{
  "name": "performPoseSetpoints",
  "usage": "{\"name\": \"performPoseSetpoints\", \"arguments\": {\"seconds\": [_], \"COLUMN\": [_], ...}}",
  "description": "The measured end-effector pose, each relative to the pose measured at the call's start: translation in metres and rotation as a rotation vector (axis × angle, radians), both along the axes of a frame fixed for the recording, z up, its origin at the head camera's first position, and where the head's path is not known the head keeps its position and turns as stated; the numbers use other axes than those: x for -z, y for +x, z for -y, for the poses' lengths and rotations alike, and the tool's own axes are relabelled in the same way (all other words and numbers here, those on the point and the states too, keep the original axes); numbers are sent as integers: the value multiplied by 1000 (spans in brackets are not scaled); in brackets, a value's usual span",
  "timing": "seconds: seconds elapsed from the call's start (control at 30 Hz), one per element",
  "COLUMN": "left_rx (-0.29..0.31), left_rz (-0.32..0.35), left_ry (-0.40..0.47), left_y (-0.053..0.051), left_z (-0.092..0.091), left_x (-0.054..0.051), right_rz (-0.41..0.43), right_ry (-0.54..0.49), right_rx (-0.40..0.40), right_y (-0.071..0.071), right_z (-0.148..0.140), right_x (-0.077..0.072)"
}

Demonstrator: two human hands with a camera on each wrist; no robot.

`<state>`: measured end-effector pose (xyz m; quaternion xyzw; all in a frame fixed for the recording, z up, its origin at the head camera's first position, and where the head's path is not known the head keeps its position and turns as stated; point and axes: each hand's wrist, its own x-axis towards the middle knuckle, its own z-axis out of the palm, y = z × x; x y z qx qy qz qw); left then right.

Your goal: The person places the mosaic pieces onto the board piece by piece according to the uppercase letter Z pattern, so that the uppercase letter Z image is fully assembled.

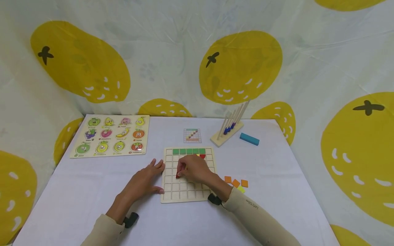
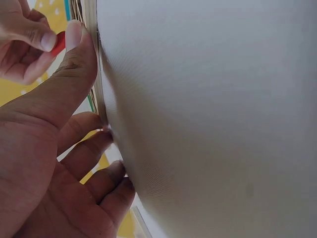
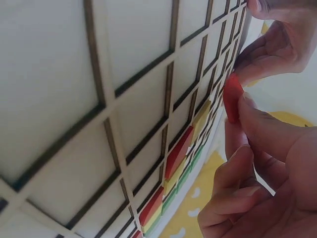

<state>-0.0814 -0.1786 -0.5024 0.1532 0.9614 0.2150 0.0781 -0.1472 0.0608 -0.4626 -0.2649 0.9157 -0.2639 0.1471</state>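
Note:
My right hand (image 1: 195,169) pinches a small red tile (image 3: 232,98) between thumb and fingertips, over the left-middle squares of a wooden grid board (image 1: 187,195). My left hand (image 1: 143,181) rests against the board's left edge, fingers spread and thumb near the lower corner. In the left wrist view, the left thumb (image 2: 79,64) lies along the board's side, with the red tile just past it. Green tiles (image 1: 189,151) fill several squares of the top row. Red and yellow pieces (image 3: 179,152) sit in squares below them, partly hidden by my right hand in the head view.
Several loose orange tiles (image 1: 244,183) and a yellow one (image 1: 241,189) lie right of the board. Behind it are a pattern card (image 1: 192,136), a wooden peg stand (image 1: 218,140) with blue beads and a blue block (image 1: 249,138). A fruit puzzle (image 1: 81,136) lies back left.

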Motion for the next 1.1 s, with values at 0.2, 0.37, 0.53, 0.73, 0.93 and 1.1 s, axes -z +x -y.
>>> {"name": "performPoseSetpoints", "arguments": {"seconds": [0.2,0.37,0.53,0.73,0.93,1.1], "left_rx": [-3,-7,-4,-5,3,2], "left_rz": [6,10,5,10,4,12], "left_ry": [6,2,-9,-3,-6,0], "left_y": [0,0,0,0,-1,-2], "left_z": [0,0,-1,0,0,1], "left_x": [-1,-2,-2,-3,-3,-2], "right_rz": [9,25,30,20,-40,-73], "right_ry": [51,69,94,111,109,120], "right_rx": [5,4,-2,-10,-4,-7], "right_y": [1,1,2,2,-1,-2], "right_z": [-1,-2,-3,-5,-7,-7], "right_x": [4,8,9,9,13,15]}}
